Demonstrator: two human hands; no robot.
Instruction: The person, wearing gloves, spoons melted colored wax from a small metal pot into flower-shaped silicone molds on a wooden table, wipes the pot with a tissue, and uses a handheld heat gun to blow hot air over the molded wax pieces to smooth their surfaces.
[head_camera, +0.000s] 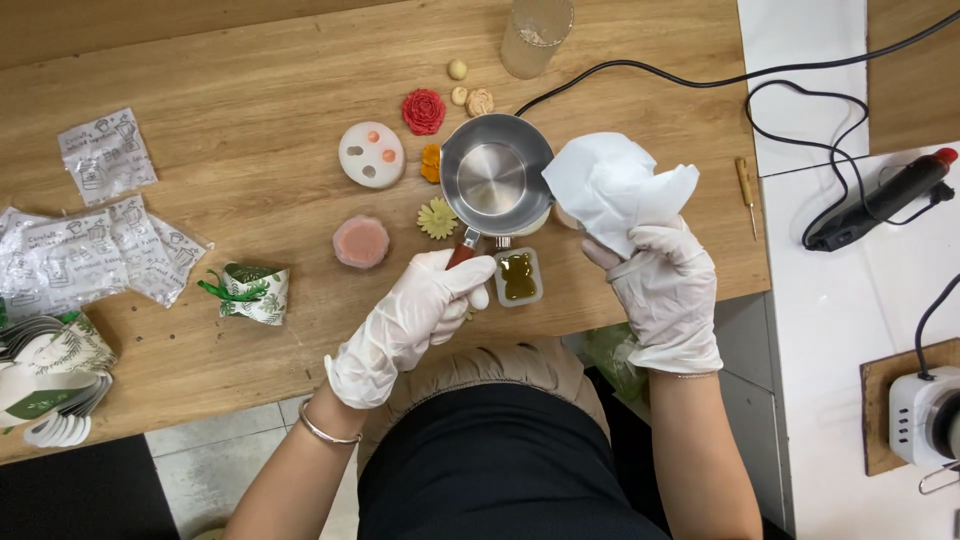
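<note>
My left hand (425, 305), in a white glove, grips the red handle of a small steel pot (495, 178) that is held over the wooden table (250, 130). The pot's inside looks empty and shiny. In its white glove, my right hand (665, 290) holds a crumpled white tissue (615, 185) right beside the pot's rim. Just below the pot sits a small clear mould with a green-brown bear shape (518, 276).
Wax flower shapes lie near the pot: a red rose (424, 111), a yellow daisy (437, 218), a pink disc (360, 242), a white round mould (371, 154). Printed plastic bags (90, 240) lie left. A glue gun (880, 200) and cables rest right; a glass (535, 35) stands behind.
</note>
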